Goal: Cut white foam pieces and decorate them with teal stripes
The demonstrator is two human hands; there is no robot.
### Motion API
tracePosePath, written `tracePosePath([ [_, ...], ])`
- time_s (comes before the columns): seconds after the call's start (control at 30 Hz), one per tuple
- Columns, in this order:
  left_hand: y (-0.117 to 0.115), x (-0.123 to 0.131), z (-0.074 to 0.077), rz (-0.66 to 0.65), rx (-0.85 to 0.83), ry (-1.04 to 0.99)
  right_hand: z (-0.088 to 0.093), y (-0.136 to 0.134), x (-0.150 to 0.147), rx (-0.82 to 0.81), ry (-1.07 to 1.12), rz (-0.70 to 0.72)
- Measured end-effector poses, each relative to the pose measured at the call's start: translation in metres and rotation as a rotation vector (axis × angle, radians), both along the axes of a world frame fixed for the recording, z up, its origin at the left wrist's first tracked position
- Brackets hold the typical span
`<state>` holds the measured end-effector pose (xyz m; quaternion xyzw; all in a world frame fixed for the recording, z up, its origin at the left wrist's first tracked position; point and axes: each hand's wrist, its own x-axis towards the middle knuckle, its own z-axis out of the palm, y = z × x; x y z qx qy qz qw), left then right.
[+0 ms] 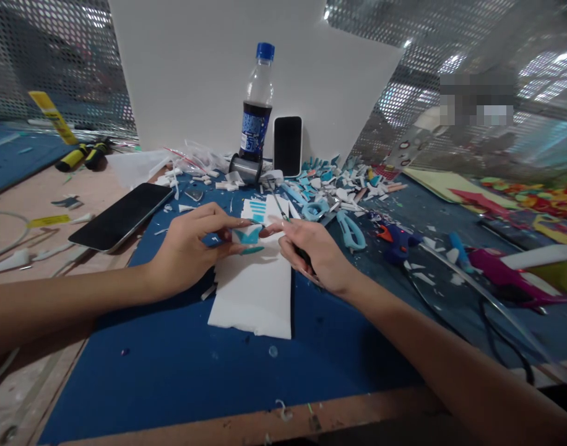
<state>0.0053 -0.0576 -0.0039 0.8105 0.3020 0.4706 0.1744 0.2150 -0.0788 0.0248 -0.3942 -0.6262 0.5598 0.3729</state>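
Observation:
My left hand pinches a small white and teal foam-like piece between thumb and fingertips, above a sheet of white paper. My right hand is closed around a slim dark-handled tool. Its kind is unclear, since the fingers cover most of it. The right fingertips are close to the right edge of the piece; whether they touch it I cannot tell. Teal strips lie at the far end of the white paper, just beyond my hands.
Light-blue-handled scissors lie right of the hands, near a dark blue glue gun. A phone lies at left. Behind stand a cola bottle and an upright phone, among scattered teal and white scraps.

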Motion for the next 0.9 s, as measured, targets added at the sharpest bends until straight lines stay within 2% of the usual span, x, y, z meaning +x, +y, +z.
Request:
tracePosePath([
  [0.1, 0.0001, -0.0001, -0.0001, 0.005, 0.009, 0.008, -0.0015, 0.0002, 0.001, 0.082, -0.035, 0.004],
  [0.23, 0.0004, -0.0007, 0.0005, 0.009, 0.04, 0.044, -0.0038, 0.0023, -0.0007, 0.102, -0.039, -0.083],
  [0.47, 0.0021, -0.0018, 0.0018, -0.048, 0.06, 0.14, 0.0023, 0.0016, -0.0063, -0.116, -0.01, -0.111],
  [0.63, 0.0023, -0.0024, -0.0021, -0.03, 0.045, 0.077, 0.0035, -0.0002, -0.0074, -0.252, 0.101, -0.086],
  [0.8, 0.0, -0.0034, -0.0061, -0.03, -0.007, 0.046, 0.0007, -0.001, -0.0078, -0.237, 0.147, -0.145],
  [0.9, -0.0006, -0.003, -0.0069, -0.046, -0.049, 0.071, -0.0026, -0.0007, -0.0076, -0.187, 0.094, -0.169],
])
